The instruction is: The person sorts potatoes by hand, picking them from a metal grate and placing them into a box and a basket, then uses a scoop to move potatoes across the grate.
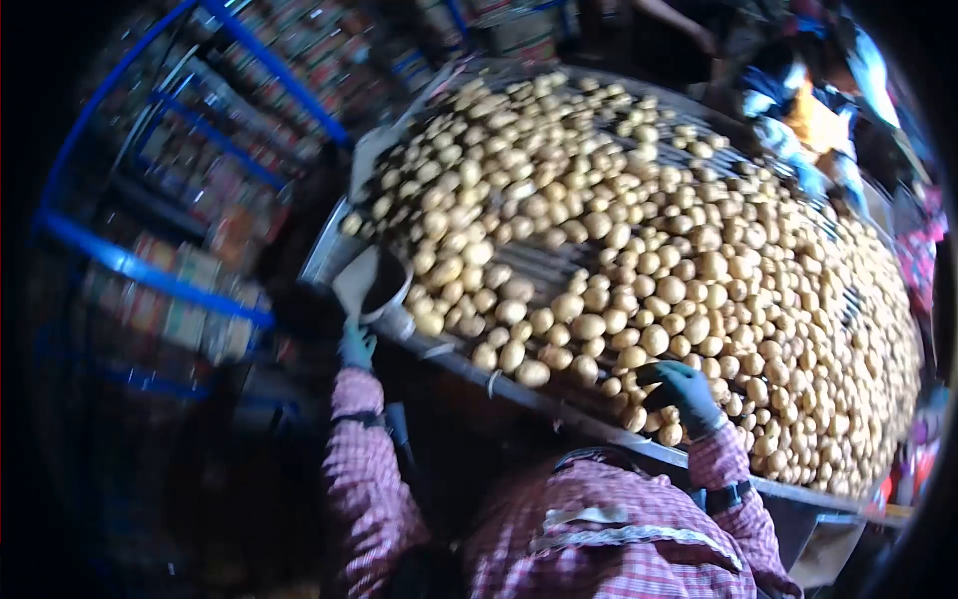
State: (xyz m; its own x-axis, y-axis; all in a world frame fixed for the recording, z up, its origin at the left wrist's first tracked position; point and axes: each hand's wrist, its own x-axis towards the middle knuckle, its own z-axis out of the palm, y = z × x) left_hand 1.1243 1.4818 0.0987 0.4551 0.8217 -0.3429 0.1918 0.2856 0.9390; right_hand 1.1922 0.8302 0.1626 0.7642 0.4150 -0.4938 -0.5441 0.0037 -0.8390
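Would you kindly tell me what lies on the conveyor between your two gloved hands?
In the head view, loose potatoes along the conveyor's near edge lie between the left hand and the right hand.

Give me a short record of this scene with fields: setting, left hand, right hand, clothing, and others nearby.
setting: sorting table covered with potatoes
left hand: gloved, at the table's edge beside a dark round container; grip unclear
right hand: gloved, resting on potatoes near the front rim; grip unclear
clothing: checked sleeves
others nearby: another person at the far side
background: blue metal frame
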